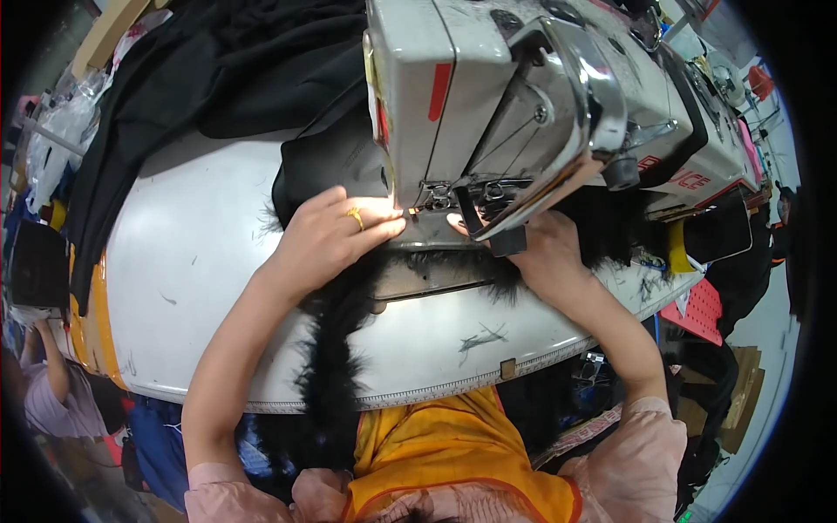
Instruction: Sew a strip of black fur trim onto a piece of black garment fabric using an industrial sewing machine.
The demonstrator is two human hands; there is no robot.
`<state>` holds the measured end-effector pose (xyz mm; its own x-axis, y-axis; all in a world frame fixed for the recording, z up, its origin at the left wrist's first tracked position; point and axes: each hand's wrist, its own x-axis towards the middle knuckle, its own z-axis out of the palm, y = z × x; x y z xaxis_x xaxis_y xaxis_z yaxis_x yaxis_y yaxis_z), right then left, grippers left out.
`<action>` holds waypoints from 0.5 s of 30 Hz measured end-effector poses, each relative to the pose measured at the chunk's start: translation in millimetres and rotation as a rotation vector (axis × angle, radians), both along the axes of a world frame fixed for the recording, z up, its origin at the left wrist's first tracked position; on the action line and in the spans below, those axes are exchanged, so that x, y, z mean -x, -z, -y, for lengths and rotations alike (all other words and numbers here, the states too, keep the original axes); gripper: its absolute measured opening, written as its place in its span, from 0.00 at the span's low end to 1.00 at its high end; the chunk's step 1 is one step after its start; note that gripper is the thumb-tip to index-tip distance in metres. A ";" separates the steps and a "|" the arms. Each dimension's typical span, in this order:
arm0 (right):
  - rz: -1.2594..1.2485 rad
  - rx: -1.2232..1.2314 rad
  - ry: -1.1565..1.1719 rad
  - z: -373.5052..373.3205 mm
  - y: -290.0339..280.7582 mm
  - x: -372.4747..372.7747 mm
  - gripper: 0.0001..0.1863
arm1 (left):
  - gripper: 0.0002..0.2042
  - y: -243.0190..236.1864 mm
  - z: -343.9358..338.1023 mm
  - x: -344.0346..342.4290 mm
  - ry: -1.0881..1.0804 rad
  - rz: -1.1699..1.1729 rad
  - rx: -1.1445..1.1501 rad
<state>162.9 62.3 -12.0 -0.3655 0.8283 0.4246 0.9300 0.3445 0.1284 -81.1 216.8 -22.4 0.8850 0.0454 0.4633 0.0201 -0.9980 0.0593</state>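
Fur trim (336, 366), black and shaggy, is running as a long strip from the person's lap up over the near edge of the white table (183, 261), then bending right across the metal plate under the sewing machine (523, 96). Its long axis is lying roughly crosswise at the needle, passing between both hands. Left hand (336, 235) is resting palm down on the strip just left of the needle, fingers together and flat, fingertips nearly touching the presser foot; a gold ring (354, 214) is showing on one finger. Right hand (545, 253) is sitting just right of the needle, partly under the machine head, pressing on the fur; its fingers are hidden, so I cannot tell their state. Both hands are equally near the needle. Black cloth (235, 61) is lying heaped behind.
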 end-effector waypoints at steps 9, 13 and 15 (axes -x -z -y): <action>-0.092 -0.093 0.041 -1.8 3.1 1.3 0.08 | 0.13 -0.6 2.1 -4.9 -0.038 0.021 -0.030; -0.101 -0.089 0.055 -1.3 7.5 4.4 0.06 | 0.15 -3.0 6.3 -2.8 -0.106 -0.050 -0.025; -0.101 -0.079 0.047 -5.2 9.0 6.8 0.05 | 0.16 -14.7 42.0 -3.1 -0.291 -0.163 -0.133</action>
<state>156.1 67.4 -21.0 -0.2790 0.8062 0.5216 0.9545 0.2924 0.0585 -78.0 174.8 -7.8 0.9068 0.2550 0.3358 0.3028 -0.9480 -0.0978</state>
